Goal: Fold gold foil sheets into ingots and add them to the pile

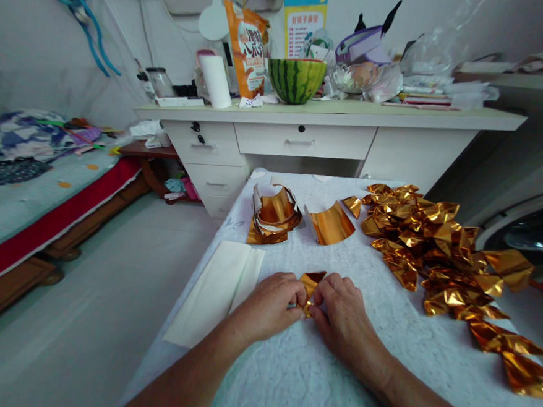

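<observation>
A gold foil piece (311, 284) is pinched narrowly between the fingers of the left hand (278, 300) and right hand (342, 307), well in from the left edge of the cloth-covered table (278, 377). Its flared end and visible long axis are directed toward the far edge.

The person's left hand (273, 306) and right hand (344, 314) are bare, each with a broad back that narrows into a bare wrist. Knuckles show as low, rounded bumps on the right hand, and the fingers look sturdy. The left forearm (194, 372) and right forearm (416, 390) make 2 long, smooth tapers, slim at the wrist and thicker towards the elbow, uncovered all the way to the bottom edge of the view; finer skin detail is blurred
</observation>
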Demonstrator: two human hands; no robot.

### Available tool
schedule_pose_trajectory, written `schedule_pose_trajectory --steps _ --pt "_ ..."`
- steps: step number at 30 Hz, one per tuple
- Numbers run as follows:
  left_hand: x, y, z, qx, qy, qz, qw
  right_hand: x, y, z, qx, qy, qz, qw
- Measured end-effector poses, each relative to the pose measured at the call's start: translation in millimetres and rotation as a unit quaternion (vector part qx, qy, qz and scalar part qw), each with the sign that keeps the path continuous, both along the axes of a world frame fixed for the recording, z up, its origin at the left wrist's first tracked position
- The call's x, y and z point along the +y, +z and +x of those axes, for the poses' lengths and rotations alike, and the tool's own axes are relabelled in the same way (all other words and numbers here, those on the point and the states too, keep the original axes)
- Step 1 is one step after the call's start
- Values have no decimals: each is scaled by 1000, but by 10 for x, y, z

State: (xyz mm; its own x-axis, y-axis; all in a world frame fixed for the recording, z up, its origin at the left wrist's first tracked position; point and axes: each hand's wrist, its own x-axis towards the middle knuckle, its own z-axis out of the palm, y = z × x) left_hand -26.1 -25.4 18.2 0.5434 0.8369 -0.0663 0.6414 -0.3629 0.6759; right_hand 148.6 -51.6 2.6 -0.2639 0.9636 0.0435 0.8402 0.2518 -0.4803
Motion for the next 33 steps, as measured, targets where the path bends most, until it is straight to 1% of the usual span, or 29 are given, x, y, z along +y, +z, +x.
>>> schedule_pose_trajectory --steps 13,21,27,33 --pt "4 -45 -23 -2 -4 1 1000 -44 -12 3 -10 5 26 1000" --pt "8 18 6 -7 5 -23 1000 -61 -9 34 -19 2 31 999" --pt "0 4 -2 -16 2 -20 1000 -57 24 96 -19 9 27 999" --pt "-2 2 -13 -12 2 -21 1000 -48 -3 168 -21 18 22 999"
